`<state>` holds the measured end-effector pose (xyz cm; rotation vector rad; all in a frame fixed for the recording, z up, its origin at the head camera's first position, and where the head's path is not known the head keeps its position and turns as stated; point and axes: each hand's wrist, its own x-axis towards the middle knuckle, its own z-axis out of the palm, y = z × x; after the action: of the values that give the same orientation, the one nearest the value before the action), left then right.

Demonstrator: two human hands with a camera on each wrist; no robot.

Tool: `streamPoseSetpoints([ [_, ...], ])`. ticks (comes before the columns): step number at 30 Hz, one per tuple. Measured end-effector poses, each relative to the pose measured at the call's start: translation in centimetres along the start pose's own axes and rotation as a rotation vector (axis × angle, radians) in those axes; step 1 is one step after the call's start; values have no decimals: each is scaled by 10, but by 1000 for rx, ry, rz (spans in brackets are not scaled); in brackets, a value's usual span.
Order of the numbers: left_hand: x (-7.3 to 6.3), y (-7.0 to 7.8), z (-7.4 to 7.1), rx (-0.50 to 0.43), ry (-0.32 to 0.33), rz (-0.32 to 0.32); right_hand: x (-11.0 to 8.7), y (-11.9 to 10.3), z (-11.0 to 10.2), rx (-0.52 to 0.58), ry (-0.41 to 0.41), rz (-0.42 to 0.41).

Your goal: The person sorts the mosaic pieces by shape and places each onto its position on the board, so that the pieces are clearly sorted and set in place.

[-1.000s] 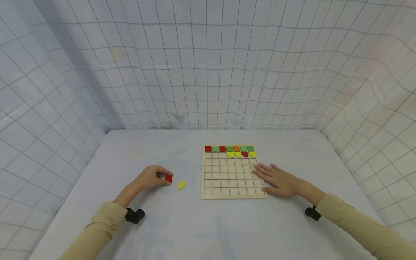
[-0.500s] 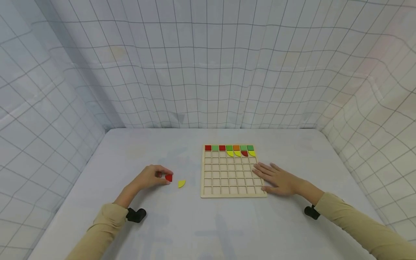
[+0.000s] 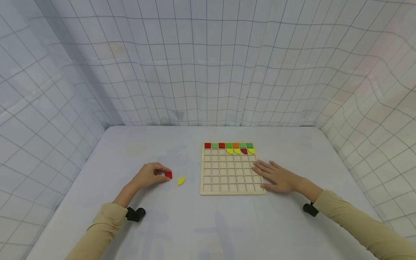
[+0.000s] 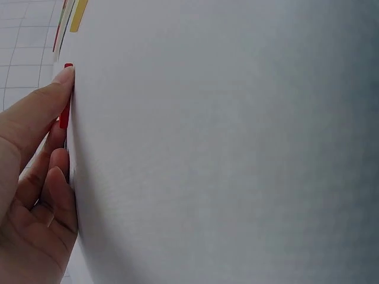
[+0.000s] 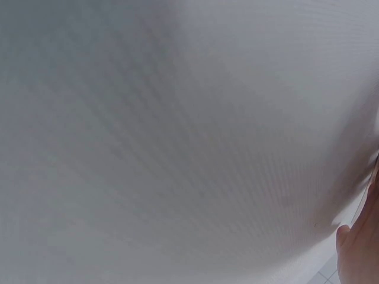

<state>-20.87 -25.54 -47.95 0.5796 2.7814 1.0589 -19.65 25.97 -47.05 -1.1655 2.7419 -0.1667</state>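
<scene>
Between thumb and fingertips, my left hand (image 3: 149,176) pinches a small red piece (image 3: 168,174) at the table surface. In the left wrist view the red piece (image 4: 64,112) shows edge-on against the thumb. A yellow quarter-circle piece (image 3: 181,181) lies just right of that hand. Farther right is a square wooden grid board (image 3: 230,171). My right hand (image 3: 280,178) lies flat with straight fingers, its fingertips on the board's right edge. Only part of the right hand (image 5: 361,251) enters the right wrist view.
Coloured squares, such as a red square (image 3: 207,145), fill the board's far row. Below its right part sit several quarter-circles, including a dark red quarter-circle (image 3: 244,151). White cloth covers the table (image 3: 182,224); gridded curtains (image 3: 208,72) surround its back and sides.
The head view has tilted slightly, so everything on the table appears a little higher. Both hands keep their places, the left still pinching the red piece.
</scene>
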Motion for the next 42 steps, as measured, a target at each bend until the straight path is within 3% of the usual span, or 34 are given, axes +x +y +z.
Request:
streamPoseSetpoints([
  [9, -1, 2, 3, -2, 27, 13, 1, 2, 1, -14, -57, 30],
  [25, -1, 6, 4, 21, 70, 45, 0, 1, -2, -7, -72, 33],
  [42, 13, 20, 2, 126, 104, 59, 1, 2, -3, -26, -80, 30],
])
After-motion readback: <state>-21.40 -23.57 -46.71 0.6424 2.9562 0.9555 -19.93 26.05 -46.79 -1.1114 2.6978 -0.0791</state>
